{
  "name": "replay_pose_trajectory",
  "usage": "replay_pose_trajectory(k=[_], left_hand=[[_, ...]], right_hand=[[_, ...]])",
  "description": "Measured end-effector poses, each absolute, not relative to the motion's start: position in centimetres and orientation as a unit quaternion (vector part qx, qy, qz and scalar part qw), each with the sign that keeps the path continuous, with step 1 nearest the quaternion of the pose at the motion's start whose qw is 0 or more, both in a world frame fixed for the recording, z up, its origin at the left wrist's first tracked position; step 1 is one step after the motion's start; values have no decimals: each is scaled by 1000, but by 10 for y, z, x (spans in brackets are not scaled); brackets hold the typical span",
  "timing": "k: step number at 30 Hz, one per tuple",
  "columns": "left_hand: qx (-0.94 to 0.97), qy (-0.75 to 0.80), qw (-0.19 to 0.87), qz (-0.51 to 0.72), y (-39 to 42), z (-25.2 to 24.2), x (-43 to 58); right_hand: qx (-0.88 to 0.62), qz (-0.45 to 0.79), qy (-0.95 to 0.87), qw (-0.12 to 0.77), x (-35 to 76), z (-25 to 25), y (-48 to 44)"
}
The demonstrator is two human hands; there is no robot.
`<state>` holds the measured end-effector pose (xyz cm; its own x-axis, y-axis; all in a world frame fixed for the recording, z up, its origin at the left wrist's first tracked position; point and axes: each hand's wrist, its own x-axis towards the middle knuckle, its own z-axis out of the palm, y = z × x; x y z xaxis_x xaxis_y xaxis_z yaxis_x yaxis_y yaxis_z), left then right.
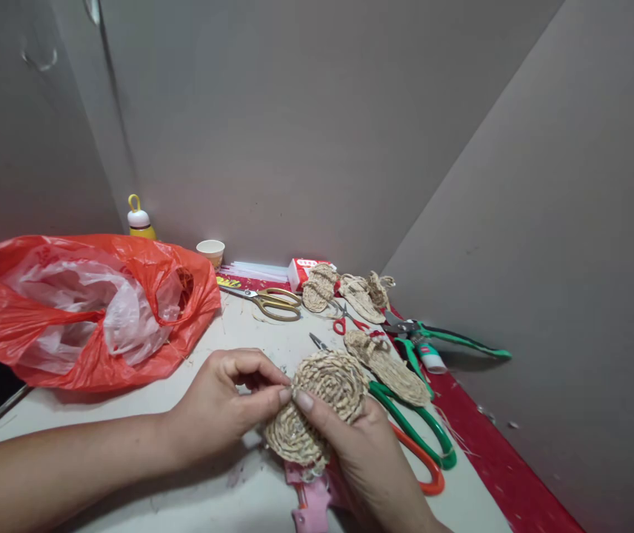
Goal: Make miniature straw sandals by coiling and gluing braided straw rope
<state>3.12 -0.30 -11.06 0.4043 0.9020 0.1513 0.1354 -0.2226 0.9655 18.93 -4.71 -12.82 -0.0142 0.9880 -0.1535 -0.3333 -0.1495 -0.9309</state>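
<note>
Head view, down over table (128, 414)

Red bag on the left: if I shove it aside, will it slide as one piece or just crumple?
The red bag is thin wrinkled plastic, slumped, so it would probably crumple and fold before it slides. It looks light for its size: only loose white plastic shows through its mouth. It is unlikely to roll.

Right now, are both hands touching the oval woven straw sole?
Touching. The head view shows the left hand pinching the oval woven straw sole at its edge, while the right hand grips it from beneath.
</note>
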Motion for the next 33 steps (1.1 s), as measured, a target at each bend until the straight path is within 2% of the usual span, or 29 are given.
replay_pose_trajectory(k=[5, 13, 19, 25, 30, 33], left_hand=[[689, 387, 471, 392, -3, -110, 31], [747, 326, 387, 430, -9, -110, 33], [702, 368, 443, 419, -6, -109, 34], [677, 384, 449, 440, -4, -106, 31], [641, 392, 466, 468, -2, -107, 31], [637, 389, 464, 478, -3, -107, 31]], right_hand=[[-470, 584, -371, 548, 191, -126, -47], [-498, 570, -410, 509, 194, -136, -48], [-445, 598, -407, 528, 194, -136, -41], [-366, 632, -449, 515, 202, -122, -42], [-428, 554, -486, 524, 212, -122, -39], [-435, 543, -531, 484, 213, -124, -39]])
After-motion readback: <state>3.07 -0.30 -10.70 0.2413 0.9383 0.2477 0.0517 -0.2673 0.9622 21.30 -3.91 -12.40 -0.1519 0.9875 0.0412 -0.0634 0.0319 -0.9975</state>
